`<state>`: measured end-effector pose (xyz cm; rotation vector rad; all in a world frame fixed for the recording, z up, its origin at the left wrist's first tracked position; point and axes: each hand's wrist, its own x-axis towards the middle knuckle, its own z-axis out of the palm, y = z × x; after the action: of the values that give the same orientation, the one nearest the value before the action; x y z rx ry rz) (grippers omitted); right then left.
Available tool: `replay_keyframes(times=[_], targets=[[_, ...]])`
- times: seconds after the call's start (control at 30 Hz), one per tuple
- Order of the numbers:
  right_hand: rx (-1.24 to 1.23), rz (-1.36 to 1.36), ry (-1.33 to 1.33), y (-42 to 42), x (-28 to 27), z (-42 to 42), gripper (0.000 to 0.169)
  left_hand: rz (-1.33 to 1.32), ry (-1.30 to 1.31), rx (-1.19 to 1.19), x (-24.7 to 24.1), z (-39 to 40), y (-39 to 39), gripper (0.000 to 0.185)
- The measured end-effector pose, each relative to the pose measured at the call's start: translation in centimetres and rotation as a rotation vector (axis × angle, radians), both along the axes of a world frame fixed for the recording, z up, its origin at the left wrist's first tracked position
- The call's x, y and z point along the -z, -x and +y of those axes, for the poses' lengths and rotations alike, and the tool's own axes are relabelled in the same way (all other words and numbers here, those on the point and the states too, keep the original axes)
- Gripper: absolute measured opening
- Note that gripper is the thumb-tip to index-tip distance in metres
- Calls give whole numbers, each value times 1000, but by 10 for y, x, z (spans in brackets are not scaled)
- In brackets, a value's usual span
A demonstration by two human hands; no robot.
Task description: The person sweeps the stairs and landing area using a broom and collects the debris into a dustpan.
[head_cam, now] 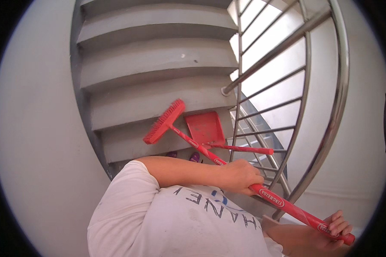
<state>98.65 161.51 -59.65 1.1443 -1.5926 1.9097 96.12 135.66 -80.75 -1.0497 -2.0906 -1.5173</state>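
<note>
A red push broom slants across the view, its bristled head [165,121] over a low step in front of me. Around the middle of the red broom handle [289,207] my left hand [241,176] is wrapped. My right hand [336,226] grips the same handle close to its end, at the lower right. Just right of the broom head, a red dustpan [206,128] rests on the step beside the railing. Its own red handle [244,148] points right, in front of the bars, and neither hand touches it. Whether the bristles touch the step is unclear.
Grey stairs [157,54] rise ahead, bounded by a pale wall [35,128] on the left. A metal railing [341,80] with bars curves along the right. One tread holds a small white bit [182,55] and a dark bit [195,61]. Purple shoes [194,156] show below my forearm.
</note>
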Motion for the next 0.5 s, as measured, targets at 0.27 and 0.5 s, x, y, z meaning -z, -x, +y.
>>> replay_keyframes(times=[0.27, 0.5], targets=[[-426, -159, 183, 91, -7, -81, 23, -22, -46, -469, 5, -66, -42, 24], [-772, -388, -204, 133, 45, -188, 17, -250, 102, -891, 55, -127, -104, 23]])
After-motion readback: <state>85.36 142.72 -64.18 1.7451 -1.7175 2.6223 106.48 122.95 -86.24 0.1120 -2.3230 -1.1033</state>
